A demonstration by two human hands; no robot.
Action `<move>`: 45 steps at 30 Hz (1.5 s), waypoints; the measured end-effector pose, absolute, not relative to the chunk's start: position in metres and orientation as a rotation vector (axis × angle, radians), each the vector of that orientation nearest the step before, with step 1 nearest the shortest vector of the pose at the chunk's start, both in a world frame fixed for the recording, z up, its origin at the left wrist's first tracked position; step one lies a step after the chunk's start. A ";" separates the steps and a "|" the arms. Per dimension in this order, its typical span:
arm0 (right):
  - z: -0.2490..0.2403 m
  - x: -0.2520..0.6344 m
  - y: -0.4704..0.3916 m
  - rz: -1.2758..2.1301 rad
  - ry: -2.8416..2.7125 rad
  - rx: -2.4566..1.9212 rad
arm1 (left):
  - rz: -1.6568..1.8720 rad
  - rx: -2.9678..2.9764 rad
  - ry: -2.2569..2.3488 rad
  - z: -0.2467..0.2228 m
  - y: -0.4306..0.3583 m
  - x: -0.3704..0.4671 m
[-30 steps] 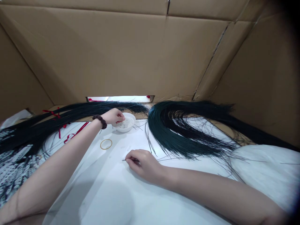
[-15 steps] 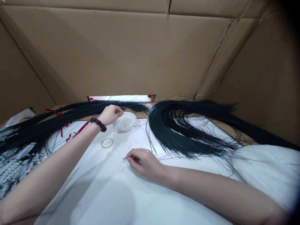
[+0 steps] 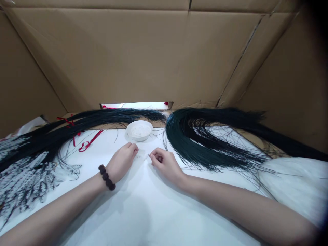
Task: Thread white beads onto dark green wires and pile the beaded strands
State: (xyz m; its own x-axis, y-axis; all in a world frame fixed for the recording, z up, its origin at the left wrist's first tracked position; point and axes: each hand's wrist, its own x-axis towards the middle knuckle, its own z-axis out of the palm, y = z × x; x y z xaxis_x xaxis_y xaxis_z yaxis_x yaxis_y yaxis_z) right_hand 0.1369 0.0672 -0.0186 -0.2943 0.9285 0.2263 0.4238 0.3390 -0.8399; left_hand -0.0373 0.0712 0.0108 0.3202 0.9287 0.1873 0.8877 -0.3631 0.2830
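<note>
The left hand (image 3: pixel 123 161), with a dark brown beaded bracelet (image 3: pixel 106 177) at its wrist, is low over a smooth white tabletop (image 3: pixel 112 222), its fingers curled and thumb and forefinger pressed together; whether a tiny piece sits between them is too small to tell. The right hand (image 3: pixel 167 164) faces it across a narrow gap, thumb and forefinger pinching a thin dark strand (image 3: pixel 148 155), whose end pokes out past the fingertips toward the left hand. Just beyond both hands stands a round white bowl (image 3: pixel 139 138) with small whitish pieces inside. Beyond the right hand, a thick dark green bundle of strands (image 3: pixel 180 147) bends in a U. At the left lies a long blackish bundle (image 3: pixel 102 117), near a looped red ribbon (image 3: pixel 87 146). A brown cardboard wall (image 3: pixel 143 58) rises behind.
</note>
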 end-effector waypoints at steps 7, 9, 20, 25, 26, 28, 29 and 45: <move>-0.020 0.137 0.066 0.914 -1.851 -1.173 | 0.366 2.420 1.639 0.017 0.080 -0.054; -0.020 0.137 0.066 0.915 -1.849 -1.169 | 0.286 2.399 1.604 0.026 0.081 -0.058; -0.018 0.136 0.066 0.945 -1.826 -1.173 | -0.144 2.332 1.576 0.045 0.071 -0.067; -0.017 0.137 0.066 0.961 -1.818 -1.169 | -0.095 2.389 1.632 0.036 0.071 -0.062; -0.017 0.137 0.066 0.964 -1.818 -1.165 | -0.080 2.403 1.640 0.034 0.071 -0.060; -0.017 0.137 0.066 0.976 -1.815 -1.158 | -0.041 2.429 1.654 0.030 0.070 -0.055; -0.017 0.137 0.066 0.981 -1.813 -1.154 | -0.017 2.441 1.660 0.028 0.070 -0.052; -0.016 0.137 0.067 1.006 -1.804 -1.146 | 0.367 2.510 1.665 0.005 0.090 -0.048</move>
State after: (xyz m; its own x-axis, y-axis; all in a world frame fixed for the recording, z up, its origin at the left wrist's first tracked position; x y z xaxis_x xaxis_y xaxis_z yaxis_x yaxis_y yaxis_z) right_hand 0.1367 0.0668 -0.0160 -0.3083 0.9334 0.1836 0.3346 0.2870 -0.8976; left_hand -0.0481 0.0896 0.0048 0.3701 0.9183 0.1407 0.8923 -0.3936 0.2213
